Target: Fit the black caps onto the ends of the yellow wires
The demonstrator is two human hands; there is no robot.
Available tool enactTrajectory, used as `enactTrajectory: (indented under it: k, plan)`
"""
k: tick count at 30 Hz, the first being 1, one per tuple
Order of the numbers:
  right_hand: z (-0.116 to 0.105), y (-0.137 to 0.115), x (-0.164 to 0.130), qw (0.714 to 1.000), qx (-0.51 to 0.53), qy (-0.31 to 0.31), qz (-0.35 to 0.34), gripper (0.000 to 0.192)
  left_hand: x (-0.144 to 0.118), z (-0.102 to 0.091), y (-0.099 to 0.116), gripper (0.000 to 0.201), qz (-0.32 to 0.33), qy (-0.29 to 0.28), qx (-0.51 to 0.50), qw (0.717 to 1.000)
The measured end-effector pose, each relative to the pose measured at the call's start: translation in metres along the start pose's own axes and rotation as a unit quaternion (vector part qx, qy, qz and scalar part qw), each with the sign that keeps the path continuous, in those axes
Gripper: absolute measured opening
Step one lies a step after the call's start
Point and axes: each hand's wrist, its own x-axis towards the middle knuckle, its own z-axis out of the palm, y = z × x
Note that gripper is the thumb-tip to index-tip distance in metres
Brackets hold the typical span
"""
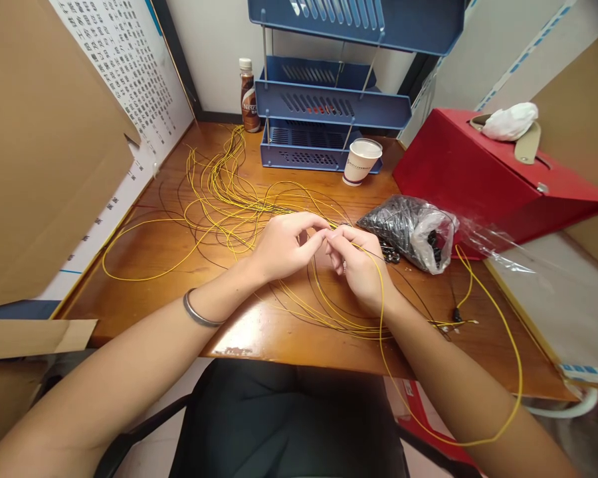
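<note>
My left hand (290, 247) and my right hand (361, 262) meet over the middle of the desk, thumbs and fingers pinched together tip to tip. A thin yellow wire (381, 299) leads from the fingers of my right hand, crosses its back and hangs in a wide loop over my right forearm. Whatever lies between my left fingertips is too small and covered to make out. Beneath and behind both hands spreads a loose bundle of yellow and dark wires (224, 179). Small black parts (389, 252) lie just right of my right hand.
A clear plastic bag (403, 222) of black parts sits at the right, before a red box (458, 159). Behind stand a paper cup (361, 162), blue tray rack (329, 106) and brown bottle (249, 99). A black connector (457, 315) lies by wire ends near the right edge.
</note>
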Motion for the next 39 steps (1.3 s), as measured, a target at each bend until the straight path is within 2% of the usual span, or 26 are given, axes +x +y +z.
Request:
enactTrajectory:
  k: [5,12,21,25,35,39]
  plan:
    - [-0.0002,0.0005,-0.001,1.0,-0.003,0.004,-0.001,0.036,0.0003,0.0006,0.001,0.017,0.0,0.0,0.009,1.0]
    - [-0.0006,0.0004,-0.0023,1.0,-0.009,0.002,0.001,0.035,0.0026,-0.0022,-0.004,0.016,-0.041,0.057,0.037,0.997]
    - [0.0003,-0.0012,-0.003,1.0,-0.001,0.004,0.002,0.035,0.0006,-0.0011,-0.0011,0.015,0.0,0.004,0.008,1.0]
    - [0.0004,0.0007,-0.0021,1.0,-0.001,0.001,-0.005,0.035,-0.0008,-0.0007,-0.0007,0.023,0.022,-0.019,-0.002,1.0]
    - [0.0009,0.0003,-0.0015,1.0,0.001,0.0,-0.01,0.035,-0.0001,-0.0025,-0.0003,0.016,0.015,-0.015,-0.008,1.0]
    - [0.0004,0.0011,-0.0014,1.0,-0.001,0.002,-0.012,0.035,0.0,-0.0021,-0.0005,0.016,0.034,-0.016,-0.01,0.999]
